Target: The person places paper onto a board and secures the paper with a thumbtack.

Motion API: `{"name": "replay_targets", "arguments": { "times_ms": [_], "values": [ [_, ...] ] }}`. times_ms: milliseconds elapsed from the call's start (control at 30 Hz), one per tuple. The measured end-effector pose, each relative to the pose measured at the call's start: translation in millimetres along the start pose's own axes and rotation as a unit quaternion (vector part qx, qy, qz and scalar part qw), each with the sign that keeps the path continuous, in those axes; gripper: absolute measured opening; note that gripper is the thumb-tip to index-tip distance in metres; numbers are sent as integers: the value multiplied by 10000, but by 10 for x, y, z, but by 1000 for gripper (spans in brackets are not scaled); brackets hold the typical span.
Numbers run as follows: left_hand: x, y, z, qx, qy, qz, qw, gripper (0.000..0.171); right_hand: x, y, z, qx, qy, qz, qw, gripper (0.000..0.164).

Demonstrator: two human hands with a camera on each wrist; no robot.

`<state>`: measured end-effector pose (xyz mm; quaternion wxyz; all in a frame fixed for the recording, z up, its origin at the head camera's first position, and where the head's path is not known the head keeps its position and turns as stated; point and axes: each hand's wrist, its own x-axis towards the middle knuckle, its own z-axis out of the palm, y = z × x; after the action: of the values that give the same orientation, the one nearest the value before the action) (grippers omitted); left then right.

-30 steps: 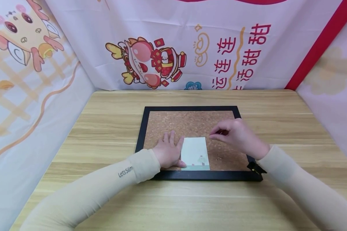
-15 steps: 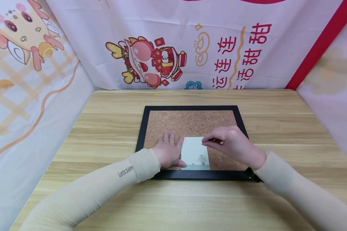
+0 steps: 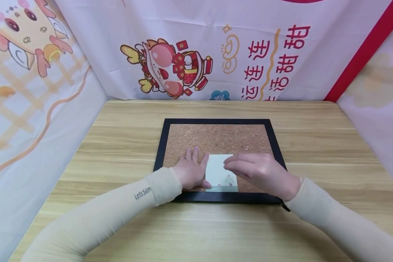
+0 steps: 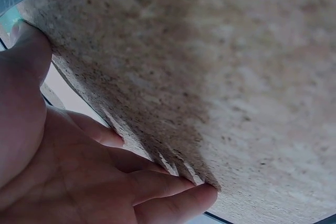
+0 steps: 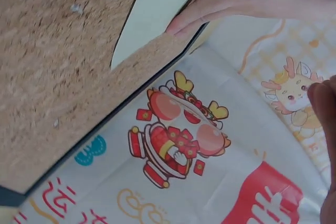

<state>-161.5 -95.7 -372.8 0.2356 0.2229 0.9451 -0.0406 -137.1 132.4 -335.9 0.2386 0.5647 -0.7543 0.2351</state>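
Note:
A pale card (image 3: 216,171) with a mint strip and small drawings lies on the lower part of the black-framed cork board (image 3: 216,136). My left hand (image 3: 191,173) rests spread beside it, fingers straight on the cork and thumb on the card's lower left corner. In the left wrist view those fingertips touch the cork. Over the card's right edge is my right hand (image 3: 260,171), thumb and fingers bent together. Only part of my right hand (image 5: 326,114) shows in the right wrist view; whether it pinches something small is hidden.
Small whitish clear bits (image 3: 247,147) sit on the cork right of centre; the right wrist view shows one such bit (image 5: 77,9) too. Bare wooden tabletop (image 3: 127,145) surrounds the board. Printed cloth (image 3: 190,22) hangs behind and at both sides.
My right hand has moved left and inward, from beside the card's upper right corner to over its right edge. The whitish bits right of centre are uncovered. My left hand stays put.

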Motion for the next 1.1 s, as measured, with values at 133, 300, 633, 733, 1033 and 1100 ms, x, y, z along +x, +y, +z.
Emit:
{"name": "replay_targets", "arguments": {
  "times_ms": [133,300,633,733,1033,1100],
  "values": [
    [17,-4,9,48,-28,-14,10000,100,18,-50,1,-693,403,-1024,9915,28],
    [44,-12,30,272,1,12,9996,100,96,-105,-17,-1324,1026,-2166,9618,24],
    [57,-15,44,384,30,-8,9993,101,209,-152,-74,-1352,1643,-3058,9280,24],
    [58,-14,41,437,44,-14,9990,102,188,-148,-88,-1342,1631,-3138,9257,24],
    [58,-13,38,478,18,6,9989,102,136,-116,-69,-1342,1621,-3243,9222,21],
    [58,-13,37,472,9,3,9989,102,143,-115,-68,-1335,1635,-3278,9209,21]
  ]
}}
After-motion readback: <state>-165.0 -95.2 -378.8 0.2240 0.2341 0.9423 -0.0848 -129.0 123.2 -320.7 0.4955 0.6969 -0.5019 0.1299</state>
